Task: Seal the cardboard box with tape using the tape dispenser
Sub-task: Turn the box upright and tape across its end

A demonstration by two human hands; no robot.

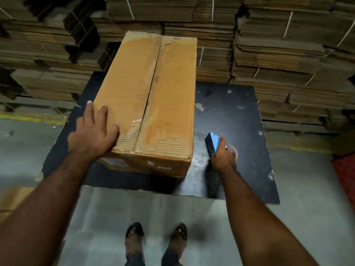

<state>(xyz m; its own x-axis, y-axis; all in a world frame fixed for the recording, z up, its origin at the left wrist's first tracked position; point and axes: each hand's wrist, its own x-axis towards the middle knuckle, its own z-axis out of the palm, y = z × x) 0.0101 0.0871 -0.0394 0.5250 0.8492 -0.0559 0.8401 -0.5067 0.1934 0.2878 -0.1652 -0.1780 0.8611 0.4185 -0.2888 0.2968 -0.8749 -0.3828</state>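
Observation:
A long brown cardboard box (169, 89) stands on a black table (234, 112), its top flaps closed with a seam running lengthwise and clear tape glinting near the front end. My left hand (94, 135) rests flat with spread fingers on the box's near left corner. To the right of the box, just above the table, my right hand (223, 154) grips a blue and black tape dispenser (212, 143). Part of its tape roll (233, 150) shows behind my fingers.
Tall bundles of flattened cardboard (278, 54) tied with white string stand behind and beside the table. The floor is grey concrete with a yellow line (21, 118) at left. My feet (155, 239) stand just short of the table's front edge. Something red (345, 175) lies at far right.

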